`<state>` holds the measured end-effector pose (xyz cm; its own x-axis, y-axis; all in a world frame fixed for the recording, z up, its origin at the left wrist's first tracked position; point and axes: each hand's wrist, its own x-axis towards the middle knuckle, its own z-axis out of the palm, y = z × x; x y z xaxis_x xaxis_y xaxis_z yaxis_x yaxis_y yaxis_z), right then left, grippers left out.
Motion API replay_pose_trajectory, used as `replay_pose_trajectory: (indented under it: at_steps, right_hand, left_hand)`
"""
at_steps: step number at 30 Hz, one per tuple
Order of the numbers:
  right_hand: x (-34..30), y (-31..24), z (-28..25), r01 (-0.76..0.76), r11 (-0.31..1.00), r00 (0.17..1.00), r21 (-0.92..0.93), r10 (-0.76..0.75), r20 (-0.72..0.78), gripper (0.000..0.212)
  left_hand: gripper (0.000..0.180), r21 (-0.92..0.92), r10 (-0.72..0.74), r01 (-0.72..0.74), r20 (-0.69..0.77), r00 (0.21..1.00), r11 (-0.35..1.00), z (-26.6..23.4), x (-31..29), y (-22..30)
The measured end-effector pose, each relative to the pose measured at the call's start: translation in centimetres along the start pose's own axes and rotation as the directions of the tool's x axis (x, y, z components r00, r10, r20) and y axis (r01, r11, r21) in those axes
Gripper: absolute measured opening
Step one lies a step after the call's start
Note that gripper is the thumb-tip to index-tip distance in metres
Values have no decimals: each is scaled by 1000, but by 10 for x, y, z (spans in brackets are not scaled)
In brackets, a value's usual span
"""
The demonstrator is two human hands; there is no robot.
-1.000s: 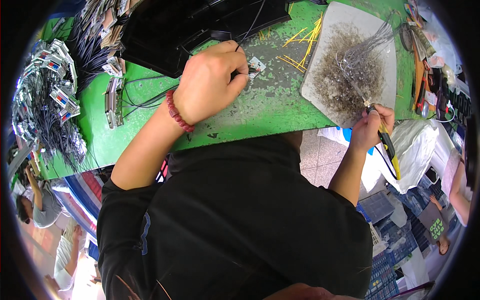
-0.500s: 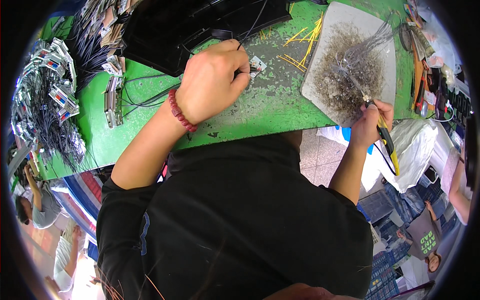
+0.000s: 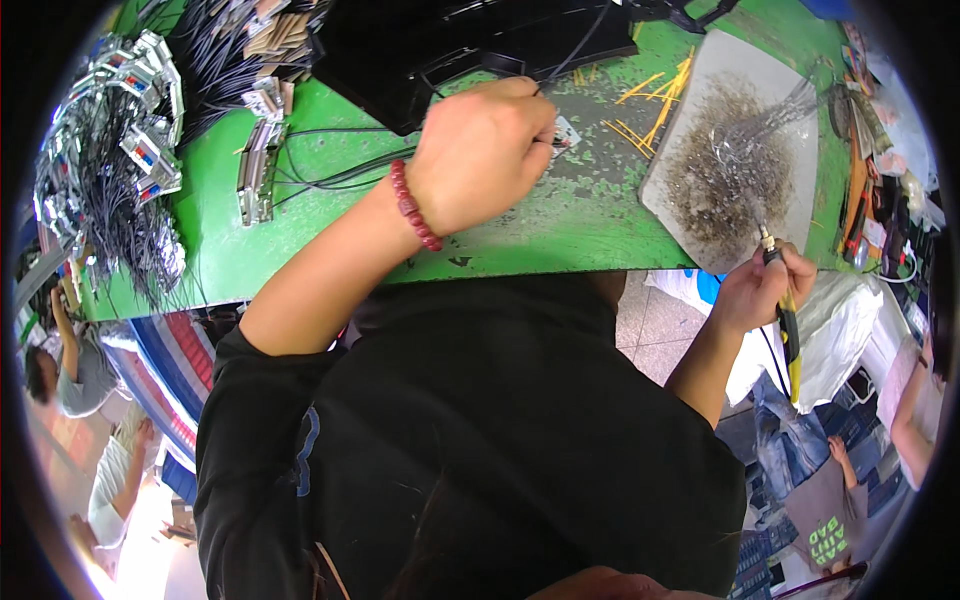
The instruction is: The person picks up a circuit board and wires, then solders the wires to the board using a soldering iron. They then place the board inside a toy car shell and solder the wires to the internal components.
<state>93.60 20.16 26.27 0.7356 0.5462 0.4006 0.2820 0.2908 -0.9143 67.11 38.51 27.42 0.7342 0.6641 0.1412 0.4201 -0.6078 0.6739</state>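
Left hand [image 3: 482, 150] fisted, fingers pinching black wire [image 3: 575, 45]; right hand [image 3: 762, 288] fingers wrapped round soldering iron [image 3: 785, 318].

A slim soldering iron [image 3: 788, 330] with a yellow-and-black handle points its metal tip up toward a grey tray [image 3: 690, 90] speckled with solder scraps. A small white connector piece [image 3: 565, 132] lies flat on the worn green bench, thin black wires running from it.
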Motion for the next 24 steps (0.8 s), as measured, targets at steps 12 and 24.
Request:
replay_pose_trajectory:
  at_steps: [12, 24]
  right_hand:
    - [-63, -2, 82, -116, 993, 902, -7, 109, 417, 28]
    - [-60, -3, 85, -65, 991, 890, -117, 111, 442, 25]
  left_hand:
    - [5, 44, 10, -9, -20, 1000, 999, 3, 0, -1]
    - [6, 57, 16, -13, -40, 999, 998, 5, 0, -2]
